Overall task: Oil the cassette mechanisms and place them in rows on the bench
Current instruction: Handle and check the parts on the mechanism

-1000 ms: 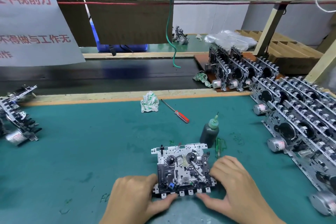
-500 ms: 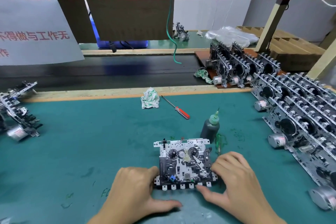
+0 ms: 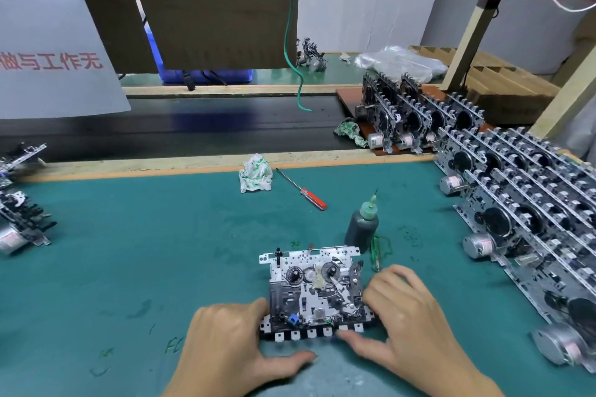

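Note:
One cassette mechanism [image 3: 314, 293], a metal chassis with black parts and two spindles, lies flat on the green mat near the front edge. My left hand [image 3: 232, 345] grips its left side, thumb stretched along the front below the tabs. My right hand [image 3: 409, 322] holds its right side, fingers over the right edge. A dark oil bottle [image 3: 361, 227] with a green needle cap stands upright just behind the mechanism's right corner. Rows of mechanisms [image 3: 529, 203] stand packed along the right of the bench.
A red-handled screwdriver [image 3: 301, 189] and a crumpled rag [image 3: 255, 173] lie behind the bottle. More mechanisms [image 3: 22, 222] sit at the left edge. A green tool [image 3: 375, 253] lies beside the bottle. A black conveyor belt [image 3: 193, 126] runs behind the mat.
Both hands stay on the mechanism. My left thumb has slid rightward along its front edge, and the view has shifted slightly.

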### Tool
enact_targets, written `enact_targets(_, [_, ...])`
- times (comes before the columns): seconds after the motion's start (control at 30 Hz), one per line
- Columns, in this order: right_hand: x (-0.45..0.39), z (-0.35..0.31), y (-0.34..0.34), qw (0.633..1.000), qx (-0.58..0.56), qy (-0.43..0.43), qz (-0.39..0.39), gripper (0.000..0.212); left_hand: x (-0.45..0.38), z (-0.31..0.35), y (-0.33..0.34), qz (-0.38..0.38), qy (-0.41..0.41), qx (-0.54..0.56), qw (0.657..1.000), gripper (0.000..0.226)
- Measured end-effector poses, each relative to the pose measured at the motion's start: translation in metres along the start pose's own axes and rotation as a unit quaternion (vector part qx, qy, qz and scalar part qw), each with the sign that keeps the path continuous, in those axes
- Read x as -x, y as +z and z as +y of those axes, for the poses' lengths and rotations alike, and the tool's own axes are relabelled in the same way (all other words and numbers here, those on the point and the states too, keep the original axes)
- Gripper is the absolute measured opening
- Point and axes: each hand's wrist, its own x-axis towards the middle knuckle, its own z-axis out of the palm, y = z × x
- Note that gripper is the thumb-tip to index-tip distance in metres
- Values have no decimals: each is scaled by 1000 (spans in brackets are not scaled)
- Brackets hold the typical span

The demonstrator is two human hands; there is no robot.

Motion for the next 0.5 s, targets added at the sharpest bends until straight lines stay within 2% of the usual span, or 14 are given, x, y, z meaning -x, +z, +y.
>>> enact_targets(0.27, [-3,2,-1,998,-54,-8,-14,55,0,12,8,47,-65,-27,996,63])
enact_targets(0.37, [0,0,1,1000,-29,-6,-7,51,-4,3,2,24,-25,-16,999,68])
enact_targets(0.5, [0,1,2,1000,-7,13,10,47,-2,-8,-3,-8,65,5,998,58])
